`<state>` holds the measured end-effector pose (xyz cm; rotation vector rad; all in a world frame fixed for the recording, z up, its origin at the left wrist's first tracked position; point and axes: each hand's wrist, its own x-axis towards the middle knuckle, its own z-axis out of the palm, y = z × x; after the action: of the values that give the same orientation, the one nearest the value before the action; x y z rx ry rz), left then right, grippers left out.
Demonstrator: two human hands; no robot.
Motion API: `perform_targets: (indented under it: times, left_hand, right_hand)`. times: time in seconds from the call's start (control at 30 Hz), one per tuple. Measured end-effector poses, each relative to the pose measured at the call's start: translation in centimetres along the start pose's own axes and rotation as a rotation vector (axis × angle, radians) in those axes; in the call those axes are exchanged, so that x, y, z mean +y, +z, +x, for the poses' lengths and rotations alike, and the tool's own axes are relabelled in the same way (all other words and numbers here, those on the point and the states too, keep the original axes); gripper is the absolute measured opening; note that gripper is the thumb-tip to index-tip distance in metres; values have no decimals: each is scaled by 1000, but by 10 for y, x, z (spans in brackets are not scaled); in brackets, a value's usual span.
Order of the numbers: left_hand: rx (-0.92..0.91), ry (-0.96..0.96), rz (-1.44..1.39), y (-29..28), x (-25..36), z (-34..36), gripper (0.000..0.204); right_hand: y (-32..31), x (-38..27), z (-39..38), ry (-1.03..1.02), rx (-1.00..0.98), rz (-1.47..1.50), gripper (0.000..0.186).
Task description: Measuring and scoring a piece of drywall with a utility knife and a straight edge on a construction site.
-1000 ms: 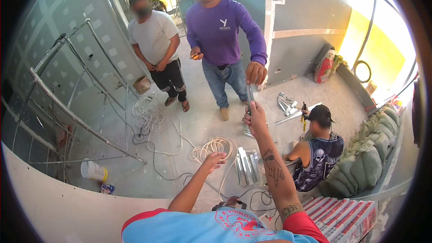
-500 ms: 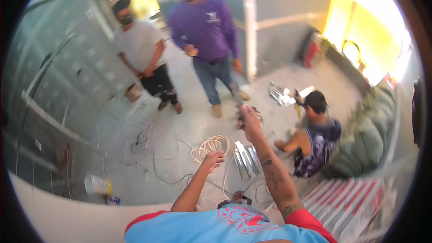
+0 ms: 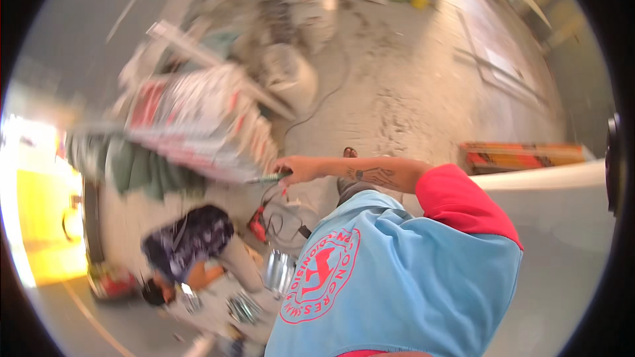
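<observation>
My right hand point(image 3: 292, 170) is closed round a slim greenish-grey tool point(image 3: 268, 178), whose pointed end sticks out toward the left; its exact kind is too blurred to make out. The tattooed right forearm reaches across in front of my body. Just beyond the tool's end is a stack of long white-and-red packs point(image 3: 211, 125). Below the hand, a red power tool point(image 3: 258, 223) lies on the floor beside a loop of dark cord. Shiny metal channels point(image 3: 280, 271) lie close to my shirt. My left hand is out of view.
A co-worker point(image 3: 188, 244) crouches at the lower left beside more metal pieces point(image 3: 243, 309). Green bundles point(image 3: 142, 168) adjoin the packs. Past them sits a whitish sack point(image 3: 290, 79), with a cable on the floor. An orange long box point(image 3: 522, 155) lies at right.
The view has swung round to the right, bringing the pack stack and far floor into sight. Two standing people and my left hand have left the picture. My right hand still holds something.
</observation>
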<state>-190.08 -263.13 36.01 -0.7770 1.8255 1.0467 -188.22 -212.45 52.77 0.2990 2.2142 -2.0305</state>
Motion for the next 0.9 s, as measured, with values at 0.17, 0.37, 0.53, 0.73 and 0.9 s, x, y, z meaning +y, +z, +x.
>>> perform_targets:
  times: [0.17, 0.37, 0.53, 0.73, 0.9]
  left_hand:
    - [-151, 130, 455, 177, 170, 16, 56]
    - [-371, 289, 905, 451, 329, -12, 61]
    - [-512, 274, 1206, 723, 373, -56, 71]
    - [-966, 1144, 1988, 964, 426, -107, 67]
    - [-1010, 758, 1674, 1153, 496, -206, 58]
  right_hand:
    - [-194, 25, -158, -44, 589, 323, 36]
    - [-312, 48, -290, -36, 1079, 622, 40]
    - [-430, 82, -307, -71, 1209, 576, 39]
    - [-605, 200, -354, 173, 1421, 616, 37]
    - [-653, 319, -411, 742, 1613, 398, 47]
